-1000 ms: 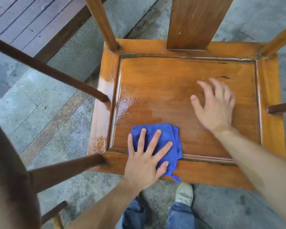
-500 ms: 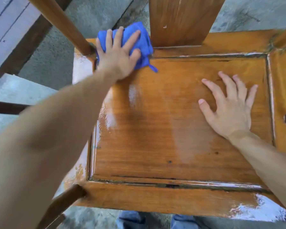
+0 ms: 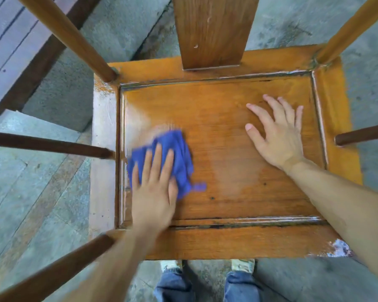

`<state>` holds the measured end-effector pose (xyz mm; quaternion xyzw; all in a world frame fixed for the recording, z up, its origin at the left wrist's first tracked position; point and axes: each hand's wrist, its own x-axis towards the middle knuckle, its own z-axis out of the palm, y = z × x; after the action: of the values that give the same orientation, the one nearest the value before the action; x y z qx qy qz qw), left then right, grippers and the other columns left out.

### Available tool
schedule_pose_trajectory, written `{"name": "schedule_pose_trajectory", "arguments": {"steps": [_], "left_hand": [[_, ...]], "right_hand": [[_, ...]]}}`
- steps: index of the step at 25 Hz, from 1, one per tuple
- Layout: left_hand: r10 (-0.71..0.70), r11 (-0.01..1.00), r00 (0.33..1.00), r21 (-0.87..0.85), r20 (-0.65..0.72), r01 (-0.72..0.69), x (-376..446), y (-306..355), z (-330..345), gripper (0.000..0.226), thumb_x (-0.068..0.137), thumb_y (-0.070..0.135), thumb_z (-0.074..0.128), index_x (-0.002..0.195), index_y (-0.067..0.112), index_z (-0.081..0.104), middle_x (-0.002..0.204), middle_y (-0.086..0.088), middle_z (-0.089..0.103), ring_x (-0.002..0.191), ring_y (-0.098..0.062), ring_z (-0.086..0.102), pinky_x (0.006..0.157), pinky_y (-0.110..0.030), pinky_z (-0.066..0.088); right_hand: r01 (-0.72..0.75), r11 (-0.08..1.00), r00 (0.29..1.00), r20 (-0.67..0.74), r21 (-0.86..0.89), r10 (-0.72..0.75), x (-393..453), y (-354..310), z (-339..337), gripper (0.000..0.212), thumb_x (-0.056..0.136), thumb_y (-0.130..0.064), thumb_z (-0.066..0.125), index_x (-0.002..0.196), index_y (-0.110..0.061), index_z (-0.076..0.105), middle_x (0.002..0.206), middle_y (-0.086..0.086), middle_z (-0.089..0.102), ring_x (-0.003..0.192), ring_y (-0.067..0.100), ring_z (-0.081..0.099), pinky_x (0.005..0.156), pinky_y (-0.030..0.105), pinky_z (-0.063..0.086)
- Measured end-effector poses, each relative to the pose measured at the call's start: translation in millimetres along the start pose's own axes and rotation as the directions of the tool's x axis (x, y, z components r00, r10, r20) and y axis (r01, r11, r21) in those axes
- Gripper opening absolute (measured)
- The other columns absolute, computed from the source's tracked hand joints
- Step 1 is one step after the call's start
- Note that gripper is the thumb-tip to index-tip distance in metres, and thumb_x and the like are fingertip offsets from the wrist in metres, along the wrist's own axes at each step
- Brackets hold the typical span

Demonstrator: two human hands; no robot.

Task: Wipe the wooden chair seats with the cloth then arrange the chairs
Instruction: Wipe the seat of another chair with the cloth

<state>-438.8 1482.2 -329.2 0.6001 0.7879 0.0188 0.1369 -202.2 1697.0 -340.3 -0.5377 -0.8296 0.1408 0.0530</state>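
Cloth (image 3: 176, 154), soft and limp, lies bunched under flat left hand (image 3: 154, 188) on glossy, likely slick seat (image 3: 227, 153); right hand (image 3: 277, 136) rests splayed, well apart; press with palm, no pinch needed.

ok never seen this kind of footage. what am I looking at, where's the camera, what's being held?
There is no machine here: a person works with two bare hands. The single wide-angle camera sits on the person's head and looks forward and down, so the arms come in from the bottom edge.

Below is an orange-brown wooden chair seat, partly wet and shiny, with a flat back slat and round posts rising toward the camera. The left hand presses a crumpled blue cloth flat on the seat's left part; the blur suggests wiping. The right hand rests open on the right side and holds nothing, probably to steady the chair. Jeans and shoes show below, on grey stone paving.
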Motion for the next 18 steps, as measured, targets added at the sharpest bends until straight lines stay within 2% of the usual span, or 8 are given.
{"name": "schedule_pose_trajectory", "arguments": {"steps": [2,4,7,8,10,12,15,18], "left_hand": [[0.033,0.999,0.997,0.016,0.066,-0.034,-84.8,16.8,20.3,0.056,0.104,0.043,0.022,0.158,0.027,0.026,0.168,0.000,0.014,0.155,-0.024,0.014,0.122,-0.052,0.019],[0.132,0.979,0.985,0.141,0.112,-0.147,-135.2,12.1,32.0,0.055,0.103,0.047,0.025,0.153,0.028,0.036,0.167,0.001,0.018,0.153,-0.025,0.021,0.119,-0.050,0.022],[0.255,0.928,0.954,0.236,0.161,-0.288,-123.9,3.0,31.8,0.057,0.098,0.060,0.030,0.152,0.041,0.034,0.162,0.000,0.033,0.153,-0.029,0.020,0.113,-0.060,0.028],[0.292,0.918,0.942,0.228,0.163,-0.324,-103.5,8.0,31.4,0.060,0.096,0.065,0.032,0.152,0.045,0.031,0.160,-0.001,0.036,0.152,-0.032,0.021,0.111,-0.066,0.028],[0.332,0.916,0.935,0.194,0.125,-0.351,-48.5,29.9,28.0,0.064,0.092,0.073,0.032,0.152,0.050,0.026,0.163,0.000,0.029,0.152,-0.035,0.021,0.114,-0.070,0.020],[0.340,0.925,0.939,0.158,0.060,-0.345,17.6,64.8,24.4,0.064,0.092,0.074,0.032,0.151,0.051,0.026,0.165,0.002,0.022,0.153,-0.034,0.019,0.118,-0.066,0.013],[0.409,0.906,0.912,0.122,-0.019,-0.404,123.1,122.5,18.2,0.062,0.094,0.068,0.037,0.152,0.045,0.032,0.166,0.001,0.023,0.153,-0.032,0.020,0.121,-0.062,0.012],[0.369,0.924,0.928,0.130,-0.046,-0.361,240.8,184.9,15.2,0.061,0.099,0.062,0.028,0.156,0.041,0.023,0.168,-0.001,0.016,0.155,-0.029,0.014,0.123,-0.057,0.006]], "right_hand": [[-0.062,0.998,0.995,-0.077,0.024,0.064,-17.0,11.8,-3.6,0.046,0.100,-0.046,0.036,0.141,-0.030,0.048,0.154,0.003,0.041,0.148,0.029,0.025,0.122,0.060,0.005],[-0.117,0.993,0.983,-0.137,0.029,0.120,-39.1,27.3,-3.7,0.045,0.100,-0.042,0.035,0.137,-0.024,0.054,0.149,0.004,0.047,0.145,0.028,0.033,0.122,0.056,0.013],[-0.079,0.996,0.979,-0.185,0.050,0.087,-56.9,44.1,-1.5,0.044,0.102,-0.039,0.033,0.135,-0.023,0.058,0.147,0.005,0.050,0.143,0.027,0.037,0.122,0.051,0.019],[-0.069,0.995,0.978,-0.193,0.067,0.080,-57.2,47.2,-1.2,0.044,0.102,-0.038,0.034,0.135,-0.022,0.058,0.147,0.006,0.049,0.143,0.027,0.037,0.122,0.050,0.018],[-0.065,0.994,0.976,-0.200,0.087,0.082,-56.1,46.0,-0.6,0.044,0.101,-0.038,0.036,0.136,-0.021,0.056,0.149,0.006,0.047,0.143,0.027,0.037,0.123,0.049,0.016],[-0.071,0.992,0.974,-0.207,0.105,0.091,-56.3,44.9,-0.4,0.047,0.098,-0.039,0.039,0.140,-0.020,0.051,0.154,0.008,0.039,0.141,0.028,0.037,0.123,0.049,0.016],[-0.081,0.982,0.964,-0.238,0.171,0.121,-56.3,46.2,-1.3,0.055,0.097,-0.041,0.041,0.147,-0.017,0.040,0.160,0.012,0.030,0.142,0.032,0.035,0.120,0.052,0.022],[-0.093,0.979,0.955,-0.263,0.181,0.139,-54.9,47.3,-0.2,0.059,0.097,-0.041,0.042,0.149,-0.013,0.036,0.160,0.016,0.027,0.143,0.036,0.034,0.116,0.054,0.029]]}}
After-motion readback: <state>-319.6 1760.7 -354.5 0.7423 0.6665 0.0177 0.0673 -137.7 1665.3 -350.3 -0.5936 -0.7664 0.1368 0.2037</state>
